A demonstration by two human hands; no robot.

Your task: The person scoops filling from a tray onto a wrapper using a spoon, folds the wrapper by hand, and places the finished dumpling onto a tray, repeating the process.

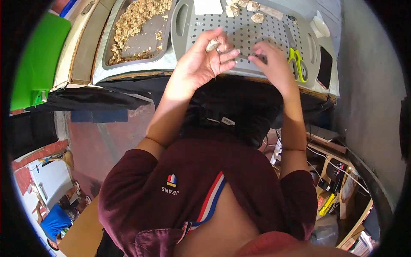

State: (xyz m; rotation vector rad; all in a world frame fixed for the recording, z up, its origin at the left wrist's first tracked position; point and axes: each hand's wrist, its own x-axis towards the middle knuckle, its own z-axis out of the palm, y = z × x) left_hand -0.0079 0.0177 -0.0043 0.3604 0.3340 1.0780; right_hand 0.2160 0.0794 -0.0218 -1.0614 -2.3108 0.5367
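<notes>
My left hand (206, 58) is raised palm up over the near edge of a grey perforated tray (201, 28). A small pale lump (212, 45) sits between its thumb and fingers, the other fingers loosely curled. To the right, my right hand (274, 64) hovers over the same tray with its fingers bent together; a dark spot shows at the fingertips, too small to name. Several similar pale, wrapped-looking lumps (257, 18) lie at the tray's far side. Green-handled scissors (301, 64) rest beside my right hand.
On the left stands a metal baking pan (165, 32) with a crumbly golden mixture (137, 21). A white sheet (208, 7), a white cup-like object (320, 26) and a black phone (325, 66) lie around the tray. Another person (57, 220) is at lower left.
</notes>
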